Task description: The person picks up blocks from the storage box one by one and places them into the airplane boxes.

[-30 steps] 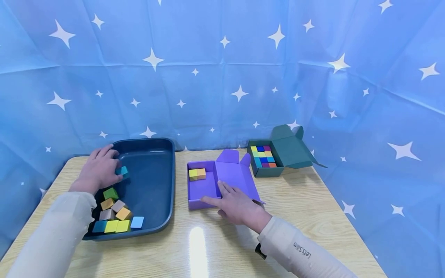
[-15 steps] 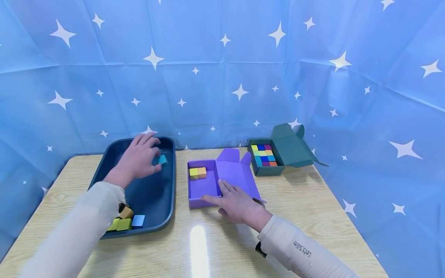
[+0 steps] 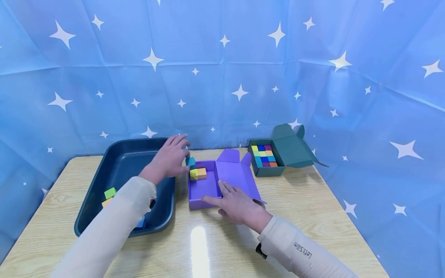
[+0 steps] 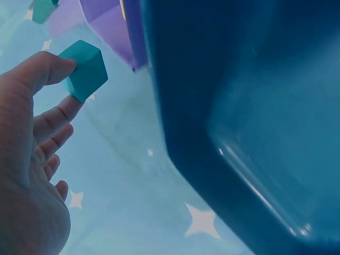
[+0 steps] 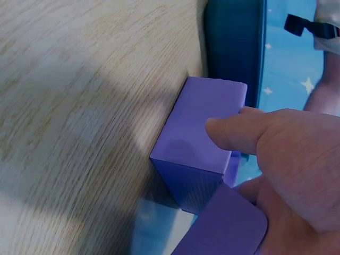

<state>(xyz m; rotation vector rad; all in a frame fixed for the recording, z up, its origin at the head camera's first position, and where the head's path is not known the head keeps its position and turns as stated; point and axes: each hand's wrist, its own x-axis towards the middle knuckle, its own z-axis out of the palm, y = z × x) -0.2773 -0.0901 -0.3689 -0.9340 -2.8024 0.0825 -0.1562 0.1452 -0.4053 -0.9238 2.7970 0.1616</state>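
Observation:
My left hand (image 3: pixel 169 159) pinches a teal cube (image 3: pixel 190 162) between thumb and fingertips, over the back-left corner of the purple box (image 3: pixel 202 190). In the left wrist view the same teal cube (image 4: pixel 86 71) shows large, the other fingers loosely bent. Inside the box, a yellow cube (image 3: pixel 193 175) and an orange cube (image 3: pixel 201 173) sit side by side near the back left. My right hand (image 3: pixel 236 204) holds the box at its front wall. In the right wrist view the thumb lies on that purple wall (image 5: pixel 199 119), with a fingertip over its top edge.
Left of the box stands a dark blue tray (image 3: pixel 114 166); my left forearm hides most of its cubes, though a green cube (image 3: pixel 110 192) shows. An open dark green box (image 3: pixel 269 172) filled with coloured cubes stands back right. A starry blue cloth (image 3: pixel 208 77) borders the table.
My left hand has carried the teal cube rightward, out of the blue tray to the purple box's back-left corner. The right hand stays at the purple box.

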